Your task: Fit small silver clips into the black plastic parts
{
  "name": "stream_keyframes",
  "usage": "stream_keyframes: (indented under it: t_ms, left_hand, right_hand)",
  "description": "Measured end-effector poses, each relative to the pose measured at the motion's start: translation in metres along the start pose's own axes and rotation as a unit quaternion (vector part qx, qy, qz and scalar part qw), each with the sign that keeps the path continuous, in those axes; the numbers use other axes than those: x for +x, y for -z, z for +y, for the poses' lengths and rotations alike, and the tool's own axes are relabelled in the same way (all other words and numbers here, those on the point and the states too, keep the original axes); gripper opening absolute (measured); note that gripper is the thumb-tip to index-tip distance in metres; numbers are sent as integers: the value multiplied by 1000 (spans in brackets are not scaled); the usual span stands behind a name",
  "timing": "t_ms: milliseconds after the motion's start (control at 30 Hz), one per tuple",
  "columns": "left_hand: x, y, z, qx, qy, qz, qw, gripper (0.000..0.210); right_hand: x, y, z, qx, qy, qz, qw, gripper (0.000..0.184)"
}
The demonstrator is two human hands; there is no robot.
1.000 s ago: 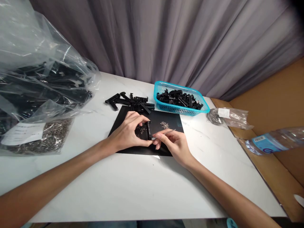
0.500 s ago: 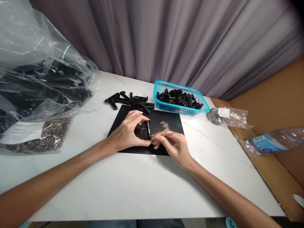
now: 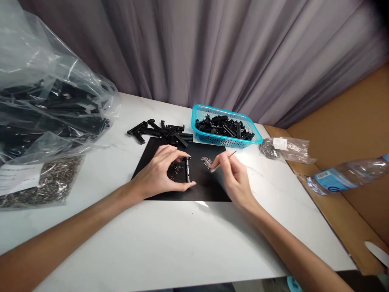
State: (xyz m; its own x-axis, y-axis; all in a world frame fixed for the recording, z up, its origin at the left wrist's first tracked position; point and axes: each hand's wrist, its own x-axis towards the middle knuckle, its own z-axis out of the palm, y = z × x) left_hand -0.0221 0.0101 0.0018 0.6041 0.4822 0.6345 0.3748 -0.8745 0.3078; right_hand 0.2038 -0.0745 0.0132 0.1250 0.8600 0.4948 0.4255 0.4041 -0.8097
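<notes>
Away swings the right hand [image 3: 235, 174], fingers pinching a thin grey rod [image 3: 233, 153] near small shiny metal pins [image 3: 206, 162]; left hand [image 3: 159, 170] grips a slim black plastic bar [image 3: 187, 169], mid-frame, between its fingers.

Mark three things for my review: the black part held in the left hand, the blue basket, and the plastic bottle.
Black part [image 3: 187, 170]: head view, middle of its long body.
Blue basket [image 3: 223, 140]: head view, its front wall.
Plastic bottle [image 3: 347, 177]: head view, its label.
</notes>
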Motion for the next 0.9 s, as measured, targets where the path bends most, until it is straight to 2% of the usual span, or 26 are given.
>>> stream_keyframes:
  t_ms: [100, 200, 300, 433, 533, 667, 800, 900]
  left_hand:
    - [0, 1, 0, 1, 15, -7, 1000, 59]
    - [1, 2, 0, 6, 26, -15, 1000, 57]
    - [1, 3, 0, 9, 31, -15, 999, 56]
    - [1, 2, -2, 15, 35, -14, 999, 57]
    - [1, 1, -3, 19, 29, -14, 999, 57]
    - [2, 1, -4, 27, 16, -23, 999, 56]
    - [3, 1, -4, 28, 23, -35, 999, 56]
    - [3, 1, -4, 27, 31, -40, 998, 58]
  right_hand:
    - [13, 16, 10, -109, 63, -1, 992, 42]
    - [21, 29, 21, -162, 84, -114, 977, 36]
    - [22, 40, 25, -193, 86, -237, 948, 31]
    - [21, 48, 25, -236, 114, -316, 912, 38]
    - [22, 47, 29, -234, 115, -305, 916, 40]
    - [23, 38, 37, -246, 122, -236, 932, 41]
    - [19, 27, 38, -317, 158, -229, 907, 38]
    - [17, 22, 35, -329, 171, -237, 898, 37]
